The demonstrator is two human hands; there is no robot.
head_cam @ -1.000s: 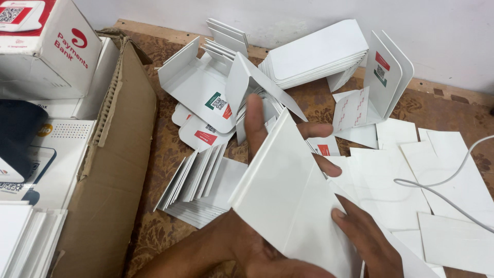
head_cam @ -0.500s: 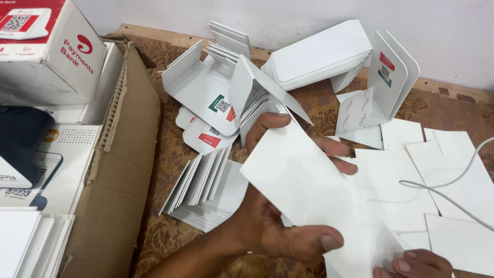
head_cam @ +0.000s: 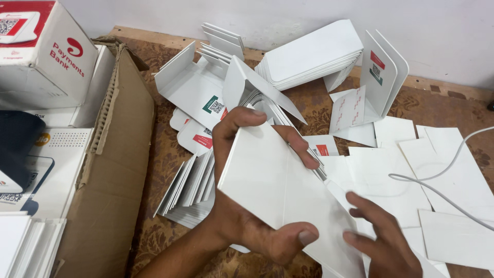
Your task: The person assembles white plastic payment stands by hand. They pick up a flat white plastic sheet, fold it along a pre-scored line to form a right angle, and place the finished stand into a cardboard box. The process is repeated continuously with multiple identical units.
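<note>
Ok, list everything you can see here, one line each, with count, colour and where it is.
large white folded card sheet: one, white, centre, held up in the left hand
stacks of white cards: several, white, on the patterned brown mat
folded white cards with red and green print: several, standing and lying at the back
flat white card sheets: several, white, right side
thin white cable: one, white, across the right sheets
brown corrugated cardboard carton: one, brown, left
white and red printed box: one, top left
patterned brown mat: one, brown, under everything
hands: left hand grips the sheet; right hand open, fingers at its lower edge
</note>
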